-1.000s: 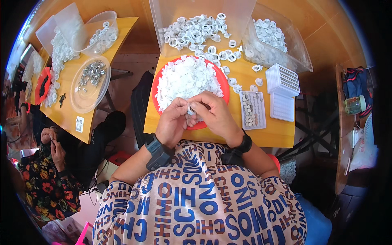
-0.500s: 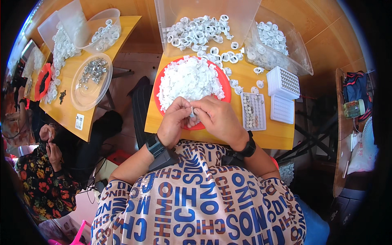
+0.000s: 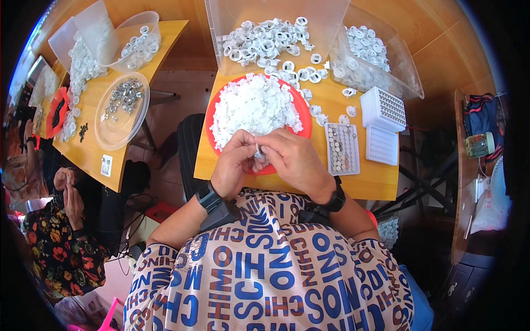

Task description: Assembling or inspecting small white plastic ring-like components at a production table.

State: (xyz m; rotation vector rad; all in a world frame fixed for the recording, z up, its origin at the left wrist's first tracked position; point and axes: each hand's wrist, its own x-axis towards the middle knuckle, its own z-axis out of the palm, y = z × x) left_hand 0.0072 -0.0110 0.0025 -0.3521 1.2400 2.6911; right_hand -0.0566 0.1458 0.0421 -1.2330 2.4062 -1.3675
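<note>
My left hand (image 3: 234, 167) and my right hand (image 3: 300, 163) meet over the near edge of a red round tray (image 3: 305, 112). Between their fingertips they pinch a small white plastic part (image 3: 258, 149), largely covered by the fingers. A heap of small white plastic pieces (image 3: 254, 107) fills the tray behind my hands. To the right of my right hand lies a white compartment tray (image 3: 353, 149) with small silver discs (image 3: 334, 144) in some of its slots.
Round white housings (image 3: 265, 41) spill from a clear bin at the back. A clear box (image 3: 406, 71) of white parts and stacked white trays (image 3: 381, 110) stand on the right. At the left table, a person's hands (image 3: 69, 193) are near a clear lid (image 3: 121, 124) with metal pieces.
My fingers stay closed on the white part and have barely shifted. The whole view has moved slightly. At the left, the other person's hands have changed position a little.
</note>
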